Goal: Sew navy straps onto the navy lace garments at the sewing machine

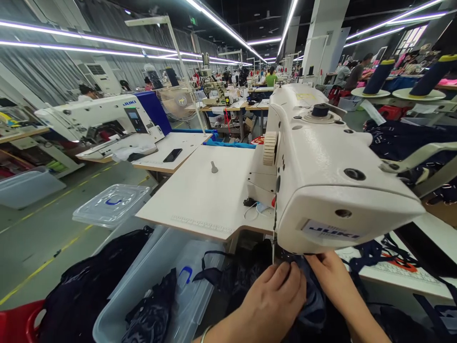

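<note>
A white sewing machine point(332, 162) marked JUKI stands in front of me, its head above both hands. Dark navy fabric point(314, 309), partly shiny, lies bunched under the head and hangs toward me. My left hand point(273, 300) has its fingers bent together on the cloth, close beside the needle area. On the other side, my right hand point(332, 276) pinches the same fabric right below the machine head; its fingertips are partly hidden. The stitching point itself is covered by the head and hands. Dark straps point(378, 252) lie on the worktop to the right.
At lower left, a clear plastic bin point(210, 305) holds navy pieces, near a red chair point(21, 319). The white table point(193, 190) bears a small grey metal piece point(214, 167). A phone point(173, 155) lies beside another JUKI machine point(96, 119). Several people sit farther back.
</note>
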Available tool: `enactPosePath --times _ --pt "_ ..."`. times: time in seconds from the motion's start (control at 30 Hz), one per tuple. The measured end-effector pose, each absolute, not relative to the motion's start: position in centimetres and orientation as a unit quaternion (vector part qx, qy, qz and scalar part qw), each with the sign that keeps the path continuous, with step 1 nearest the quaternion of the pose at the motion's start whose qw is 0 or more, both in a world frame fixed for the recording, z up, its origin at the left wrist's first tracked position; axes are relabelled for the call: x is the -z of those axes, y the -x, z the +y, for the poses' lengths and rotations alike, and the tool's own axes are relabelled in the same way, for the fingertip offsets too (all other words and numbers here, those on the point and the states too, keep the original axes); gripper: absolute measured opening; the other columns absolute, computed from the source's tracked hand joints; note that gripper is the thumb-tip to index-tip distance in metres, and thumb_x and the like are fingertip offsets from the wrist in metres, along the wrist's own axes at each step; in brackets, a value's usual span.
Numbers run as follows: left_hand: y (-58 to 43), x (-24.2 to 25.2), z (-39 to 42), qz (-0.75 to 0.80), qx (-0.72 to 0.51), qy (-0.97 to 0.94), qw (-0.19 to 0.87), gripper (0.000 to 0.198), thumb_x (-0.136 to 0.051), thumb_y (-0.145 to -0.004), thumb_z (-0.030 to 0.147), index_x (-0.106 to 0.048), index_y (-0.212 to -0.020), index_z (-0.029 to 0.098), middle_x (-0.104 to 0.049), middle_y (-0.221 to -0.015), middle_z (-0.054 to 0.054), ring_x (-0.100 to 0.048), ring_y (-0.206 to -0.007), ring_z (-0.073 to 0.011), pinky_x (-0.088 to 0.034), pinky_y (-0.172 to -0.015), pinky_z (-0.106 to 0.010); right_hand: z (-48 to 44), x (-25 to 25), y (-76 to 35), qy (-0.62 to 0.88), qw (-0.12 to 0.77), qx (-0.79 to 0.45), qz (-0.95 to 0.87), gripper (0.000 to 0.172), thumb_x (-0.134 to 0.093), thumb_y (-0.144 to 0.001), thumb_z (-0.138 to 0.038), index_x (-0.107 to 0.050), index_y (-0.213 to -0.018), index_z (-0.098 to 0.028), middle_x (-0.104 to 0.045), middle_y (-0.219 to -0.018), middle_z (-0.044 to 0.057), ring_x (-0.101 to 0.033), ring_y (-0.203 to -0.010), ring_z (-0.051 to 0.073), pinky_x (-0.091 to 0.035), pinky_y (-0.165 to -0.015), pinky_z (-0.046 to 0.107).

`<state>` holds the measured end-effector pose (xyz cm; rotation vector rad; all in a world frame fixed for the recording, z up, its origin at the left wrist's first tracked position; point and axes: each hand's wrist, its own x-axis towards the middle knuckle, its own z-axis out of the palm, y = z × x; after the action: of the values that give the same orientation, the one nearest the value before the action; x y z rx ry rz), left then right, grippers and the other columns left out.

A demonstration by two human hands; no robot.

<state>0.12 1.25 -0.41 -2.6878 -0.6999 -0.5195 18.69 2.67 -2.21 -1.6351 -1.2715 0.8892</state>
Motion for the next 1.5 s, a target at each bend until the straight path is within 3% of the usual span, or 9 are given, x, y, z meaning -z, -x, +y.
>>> enactPosePath --times 0.17,0.33,0.53,0.87,1.23,1.5 --pt "-0.5 1.2 0.9 -0.247 0.176 0.932 0.201 0.040 -0.042 -0.096 0.023 -0.052 -0.129 0.003 -0.053 -0.128 -0.016 -0.051 -0.113 -0.0237 -0.041 -0.096 -0.032 4.5 2.0 -19.3 0.639 0.373 -0.320 -0.591 0.032 -0.049 -0.074 -0.037 -0.075 -0.083 -0.020 -0.075 -0.095 0.011 -0.064 -0.105 0.033 -0.046 -0.095 0.044" --pt "-0.8 1.9 0.9 -0.262 0.180 0.929 0.188 0.040 -0.042 -0.097 0.025 -0.051 -0.130 0.005 -0.052 -0.129 -0.016 -0.052 -0.114 -0.0242 -0.042 -0.097 -0.033 4.9 3.7 -20.2 0.631 0.364 -0.251 -0.637 0.037 -0.048 -0.078 -0.037 -0.075 -0.095 -0.018 -0.074 -0.104 0.012 -0.064 -0.106 0.032 -0.047 -0.095 0.045" --pt "-1.1 2.0 0.8 -0.284 0.206 0.919 0.182 0.039 -0.045 -0.096 0.025 -0.052 -0.128 0.004 -0.054 -0.126 -0.016 -0.053 -0.111 -0.0243 -0.043 -0.094 -0.033 5.5 4.6 -20.7 0.584 0.354 -0.130 -0.718 0.032 -0.045 -0.084 -0.032 -0.074 -0.090 -0.022 -0.076 -0.091 0.008 -0.066 -0.103 0.030 -0.050 -0.092 0.043" --pt "-2.0 1.9 1.1 -0.316 0.239 0.904 0.163 0.035 -0.042 -0.099 0.028 -0.057 -0.122 0.006 -0.059 -0.119 -0.012 -0.056 -0.104 -0.0210 -0.044 -0.091 -0.029 6.1 4.7 -20.0 0.571 0.378 -0.073 -0.725 0.023 -0.049 -0.082 -0.020 -0.071 -0.082 -0.024 -0.075 -0.080 0.008 -0.066 -0.099 0.032 -0.053 -0.087 0.048" --pt "-2.2 2.2 1.0 -0.327 0.239 0.898 0.171 0.034 -0.042 -0.099 0.029 -0.059 -0.119 0.008 -0.060 -0.119 -0.011 -0.056 -0.105 -0.0208 -0.043 -0.092 -0.030 6.1 2.7 -19.2 0.600 0.370 -0.213 -0.677 0.024 -0.053 -0.077 -0.028 -0.073 -0.090 -0.026 -0.075 -0.083 0.009 -0.064 -0.101 0.037 -0.051 -0.088 0.055" --pt "-2.1 1.9 1.0 -0.323 0.238 0.901 0.167 0.035 -0.043 -0.099 0.030 -0.058 -0.121 0.008 -0.059 -0.121 -0.011 -0.055 -0.106 -0.0204 -0.043 -0.092 -0.030 6.1 2.2 -19.0 0.610 0.392 -0.219 -0.653 0.024 -0.058 -0.075 -0.038 -0.073 -0.089 -0.026 -0.075 -0.087 0.011 -0.062 -0.103 0.039 -0.050 -0.088 0.055"
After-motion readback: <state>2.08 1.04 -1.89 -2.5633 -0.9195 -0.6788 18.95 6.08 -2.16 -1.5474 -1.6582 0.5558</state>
